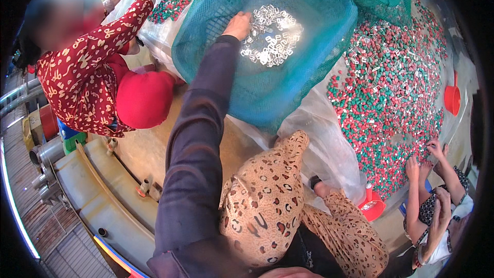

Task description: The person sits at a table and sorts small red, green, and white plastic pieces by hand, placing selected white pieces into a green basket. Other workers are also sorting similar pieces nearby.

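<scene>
My left hand (238, 26), at the end of a dark sleeve, reaches into a blue plastic basket (218, 7) covered inside by blue-green netting (267, 92). Its fingers are curled at the left edge of a pile of small shiny metal buckle-like pieces (278, 44); what they hold, if anything, is hidden. Far off at the lower right rim, a dark sleeve leads to what appears to be my right hand (436, 226), stretched by the lens. Its fingers look extended, with nothing visible in them, beside a co-worker's forearms.
Small red and green chips (386, 98) mixed with metal pieces cover the sheet at right. A red scoop (452, 100) and a red container (371, 207) lie beside them. One co-worker in a patterned red top (92, 67) sits at left, near a grey ridged tank (113, 190).
</scene>
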{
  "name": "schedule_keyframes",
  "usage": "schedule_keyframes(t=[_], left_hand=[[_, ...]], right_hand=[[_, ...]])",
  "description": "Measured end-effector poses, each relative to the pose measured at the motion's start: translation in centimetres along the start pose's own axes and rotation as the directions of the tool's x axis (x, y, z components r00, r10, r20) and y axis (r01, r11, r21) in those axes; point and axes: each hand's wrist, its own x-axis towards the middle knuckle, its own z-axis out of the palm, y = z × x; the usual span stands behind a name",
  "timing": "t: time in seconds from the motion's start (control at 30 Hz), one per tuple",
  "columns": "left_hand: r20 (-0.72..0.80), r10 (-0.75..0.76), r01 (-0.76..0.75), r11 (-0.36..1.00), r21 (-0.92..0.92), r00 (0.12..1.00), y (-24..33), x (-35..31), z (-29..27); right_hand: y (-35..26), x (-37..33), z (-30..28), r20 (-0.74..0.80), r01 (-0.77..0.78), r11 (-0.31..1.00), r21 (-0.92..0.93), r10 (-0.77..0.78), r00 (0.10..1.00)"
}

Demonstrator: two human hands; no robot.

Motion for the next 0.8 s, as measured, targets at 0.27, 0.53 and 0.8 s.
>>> schedule_keyframes(t=[0.27, 0.53, 0.8], left_hand=[[0.165, -0.147, 0.174, 0.971, -0.163, 0.975, -1.6, -3.2, -5.2], [0.393, 0.183, -0.168, 0.983, -0.072, 0.901, 0.4, -6.0, -1.9], [0.232, -0.27, 0.206, 0.942, 0.266, 0.935, -2.3, -5.6, -2.6]], right_hand=[[-0.1, 1.3, 0.0, 0.082, 0.164, 0.972, -0.168, -0.152, 0.985], [-0.9, 2.4, 0.8, 0.076, 0.131, 0.985, -0.11, -0.124, 0.989], [-0.8, 2.2, 0.2, 0.166, 0.117, 0.99, -0.077, -0.103, 0.981]])
